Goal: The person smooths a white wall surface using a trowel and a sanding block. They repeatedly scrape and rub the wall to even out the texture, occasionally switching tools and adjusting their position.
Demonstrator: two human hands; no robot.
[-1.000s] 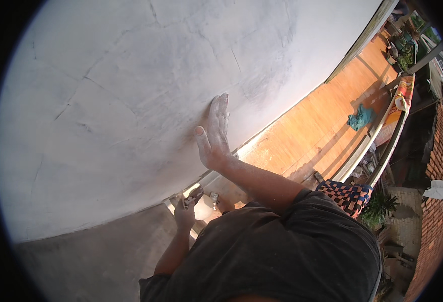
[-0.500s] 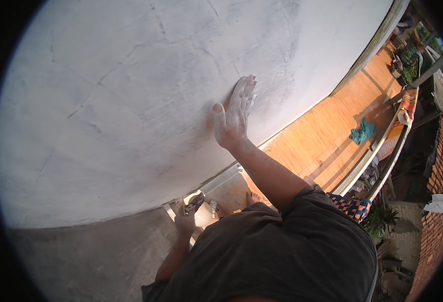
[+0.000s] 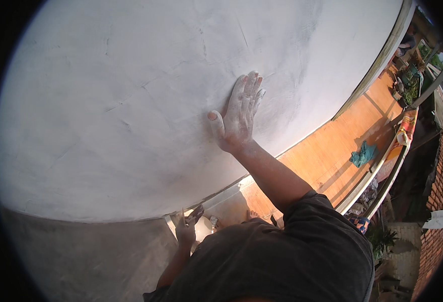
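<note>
Plaster covers most of the white wall (image 3: 131,100), a grey band below left bare; right hand (image 3: 237,118) lies flat, fingers spread, on it, left hand (image 3: 185,232) grips a small tool (image 3: 195,214).

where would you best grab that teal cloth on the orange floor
Pinch the teal cloth at its bunched middle, coming straight down from above. It lies crumpled in a loose heap on the orange floor, so the raised folds probably give the fingers something to close on, while its edges lie flat. Nothing stands right beside it, so any side looks open.
</note>
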